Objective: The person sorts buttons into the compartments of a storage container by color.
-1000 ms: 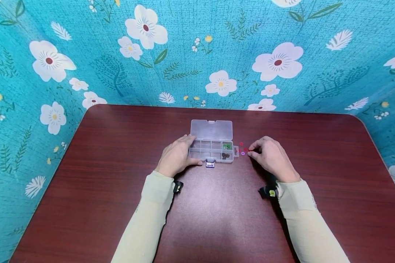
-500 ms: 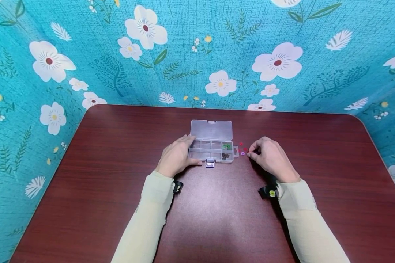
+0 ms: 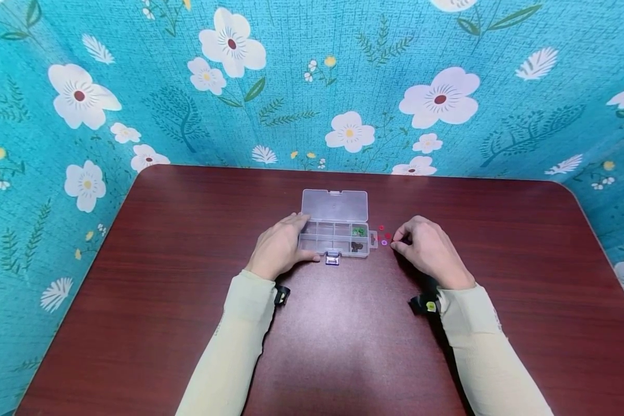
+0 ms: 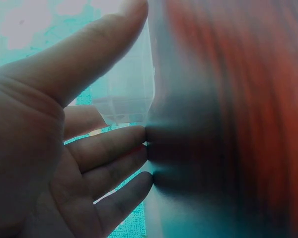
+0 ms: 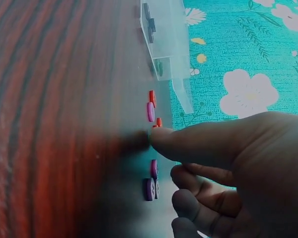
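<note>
Well, my left grip (image 3: 281, 246) lies wide against the compartment box (image 3: 335, 236); I can't read my right grip (image 3: 430, 252) near buttons (image 5: 150, 189).

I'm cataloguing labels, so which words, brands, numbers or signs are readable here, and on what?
No text can be read.
Left sleeve: faint marks, too small.
Right sleeve: faint marks, too small.
Yellow patch on the right wrist camera: too small.
Box lid: tiny mark, unreadable.

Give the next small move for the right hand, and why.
The right hand should probably pinch one of the red buttons firmly: its thumb tip sits between them and purple buttons, and whether it holds a button is hidden.
</note>
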`<state>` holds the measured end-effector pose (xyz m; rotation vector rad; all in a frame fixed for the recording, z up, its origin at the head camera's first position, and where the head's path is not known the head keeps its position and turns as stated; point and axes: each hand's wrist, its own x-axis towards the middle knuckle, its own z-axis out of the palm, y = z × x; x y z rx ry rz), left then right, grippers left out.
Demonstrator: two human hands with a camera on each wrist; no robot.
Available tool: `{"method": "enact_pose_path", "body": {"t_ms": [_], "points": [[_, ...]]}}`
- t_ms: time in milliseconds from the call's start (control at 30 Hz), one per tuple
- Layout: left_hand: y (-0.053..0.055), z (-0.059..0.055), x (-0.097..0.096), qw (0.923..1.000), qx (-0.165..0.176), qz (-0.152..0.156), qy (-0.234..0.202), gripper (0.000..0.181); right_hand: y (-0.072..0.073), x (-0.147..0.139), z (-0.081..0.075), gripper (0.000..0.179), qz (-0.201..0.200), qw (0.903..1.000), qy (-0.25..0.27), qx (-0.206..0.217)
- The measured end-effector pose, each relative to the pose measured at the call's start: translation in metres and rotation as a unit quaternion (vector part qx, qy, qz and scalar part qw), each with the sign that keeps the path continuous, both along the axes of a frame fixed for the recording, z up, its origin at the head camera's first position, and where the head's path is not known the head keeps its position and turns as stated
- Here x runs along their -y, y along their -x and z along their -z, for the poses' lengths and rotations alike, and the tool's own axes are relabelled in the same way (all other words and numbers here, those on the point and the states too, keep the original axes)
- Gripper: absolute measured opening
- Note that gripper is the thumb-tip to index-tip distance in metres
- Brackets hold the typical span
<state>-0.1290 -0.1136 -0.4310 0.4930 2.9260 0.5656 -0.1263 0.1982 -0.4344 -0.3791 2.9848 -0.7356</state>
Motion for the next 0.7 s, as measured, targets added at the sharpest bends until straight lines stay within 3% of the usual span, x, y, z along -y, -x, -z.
{"method": "enact_pose_path", "body": {"t_ms": [233,700], "points": [[0.0005,0.0008,-0.0006,1.0,0.001,-0.001,0.001,0.095,0.0,0.001,0.0005,0.008,-0.004,0.9993,0.017,-0.034],[-0.0002,0.0,-0.0007,1.0,0.007,-0.002,-0.005,0.096,0.0015,0.008,0.0004,0.005,0.008,0.9962,0.079,-0.035]]}}
